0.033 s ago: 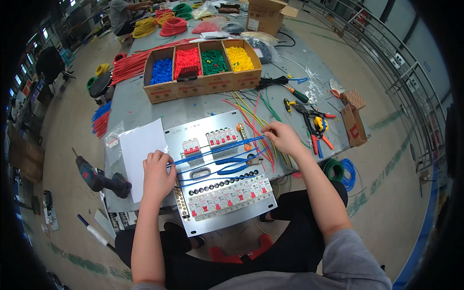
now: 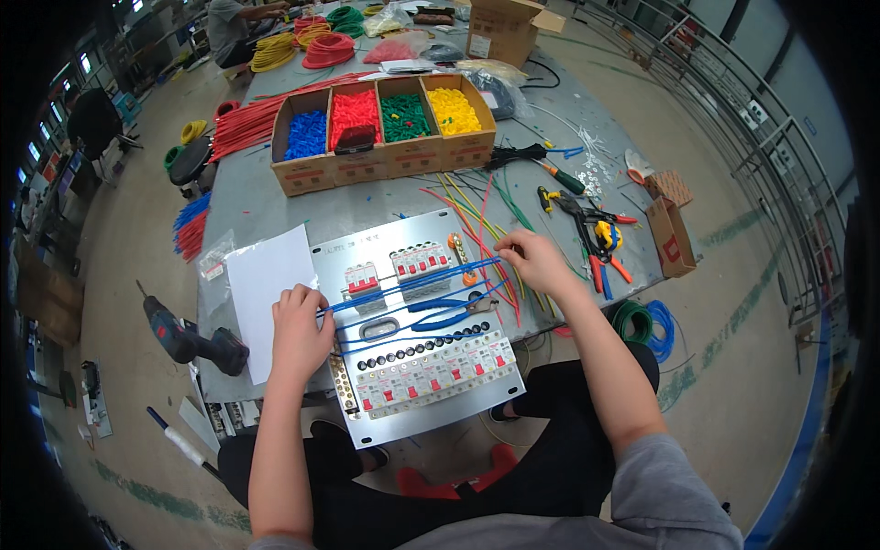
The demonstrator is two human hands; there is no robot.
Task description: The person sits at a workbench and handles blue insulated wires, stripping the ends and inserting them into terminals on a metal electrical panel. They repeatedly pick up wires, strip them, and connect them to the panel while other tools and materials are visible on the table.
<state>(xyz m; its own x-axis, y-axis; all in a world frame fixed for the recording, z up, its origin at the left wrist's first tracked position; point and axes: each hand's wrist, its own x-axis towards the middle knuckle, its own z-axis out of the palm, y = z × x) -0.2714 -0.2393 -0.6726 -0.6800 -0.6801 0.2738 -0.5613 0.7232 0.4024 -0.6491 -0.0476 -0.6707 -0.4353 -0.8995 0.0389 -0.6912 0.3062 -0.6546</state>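
Several blue wires [image 2: 403, 289] run stretched across a silver metal mounting plate [image 2: 417, 229]. My left hand [image 2: 301, 325] is closed on their left ends at the plate's left edge. Beyond the right edge, my right hand [image 2: 536, 260] pinches their other ends between thumb and fingers. Under the wires sit a small circuit breaker [image 2: 362, 279] and a wider breaker block [image 2: 422, 260]. Blue-handled pliers [image 2: 442, 319] lie on the plate below them, near an oval slot. A row of breakers with red switches [image 2: 435, 380] fills the near side, and loose blue wires cross the middle.
White paper [image 2: 261, 284] lies left of the plate, with a cordless drill [image 2: 188, 341] nearby. Behind stands a divided cardboard box [image 2: 385, 165] of blue, red, green and yellow caps. Cutting tools [image 2: 577, 215] and a small carton [image 2: 672, 238] are at right. Another person [image 2: 229, 27] sits far left.
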